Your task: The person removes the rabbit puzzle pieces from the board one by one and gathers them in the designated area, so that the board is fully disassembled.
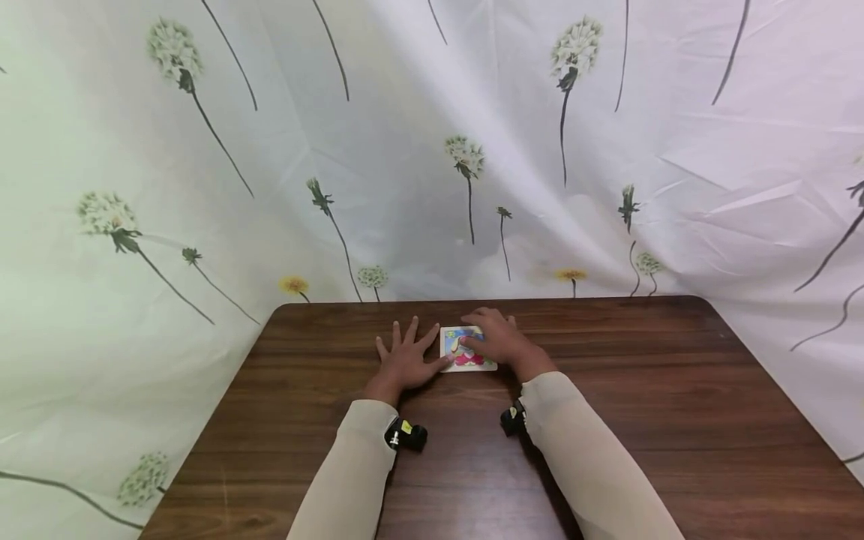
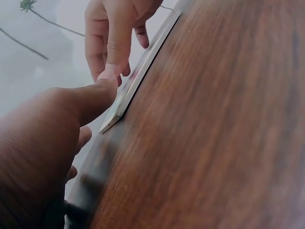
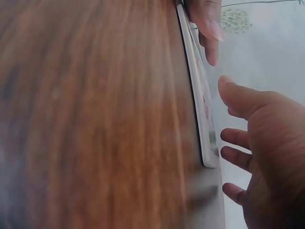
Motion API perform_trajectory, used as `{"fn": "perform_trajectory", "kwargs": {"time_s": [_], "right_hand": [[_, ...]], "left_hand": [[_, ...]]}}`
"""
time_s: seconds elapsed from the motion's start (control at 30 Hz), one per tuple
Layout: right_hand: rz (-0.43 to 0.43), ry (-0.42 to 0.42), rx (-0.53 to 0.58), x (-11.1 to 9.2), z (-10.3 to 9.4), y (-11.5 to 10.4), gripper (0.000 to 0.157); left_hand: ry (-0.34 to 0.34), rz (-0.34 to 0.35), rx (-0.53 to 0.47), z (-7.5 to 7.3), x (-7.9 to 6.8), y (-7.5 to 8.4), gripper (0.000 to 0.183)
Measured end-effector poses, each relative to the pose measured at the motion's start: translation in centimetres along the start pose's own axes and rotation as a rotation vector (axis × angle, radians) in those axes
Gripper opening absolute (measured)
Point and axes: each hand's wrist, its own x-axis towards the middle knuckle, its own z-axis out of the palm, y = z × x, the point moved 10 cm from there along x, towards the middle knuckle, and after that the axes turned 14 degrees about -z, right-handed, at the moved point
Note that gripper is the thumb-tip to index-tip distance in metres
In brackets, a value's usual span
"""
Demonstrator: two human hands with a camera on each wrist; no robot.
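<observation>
On the table (image 1: 675, 420), the board (image 1: 469, 361) lies flat between the hands; the left hand (image 1: 407, 364) is splayed, thumb over its left edge; the right hand (image 1: 505, 340), loose and gripping nothing, overhangs its right side — a lopsided push could skew it.

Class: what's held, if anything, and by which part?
Nothing looks gripped: the left hand has a thumb over the left edge of the picture board; the right hand hovers above.
</observation>
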Motion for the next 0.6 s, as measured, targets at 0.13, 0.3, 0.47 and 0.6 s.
{"fn": "perform_trajectory", "kwargs": {"time_s": [0.13, 0.3, 0.47, 0.6], "right_hand": [[0.006, -0.003, 0.011, 0.3, 0.3, 0.1, 0.053], [0.002, 0.0, 0.027, 0.6, 0.6, 0.4, 0.052], [-0.006, 0.01, 0.027, 1.1, 1.0, 0.8, 0.05], [-0.01, -0.002, 0.011, 1.6, 1.3, 0.6, 0.047]], "left_hand": [[0.002, 0.005, -0.003, 0.0, -0.1, -0.1, 0.081], [0.003, 0.008, 0.001, 0.1, -0.1, -0.2, 0.079], [0.005, 0.014, 0.012, 0.2, 0.0, -0.2, 0.078], [-0.004, 0.012, 0.011, 0.3, 0.0, -0.3, 0.078]]}}
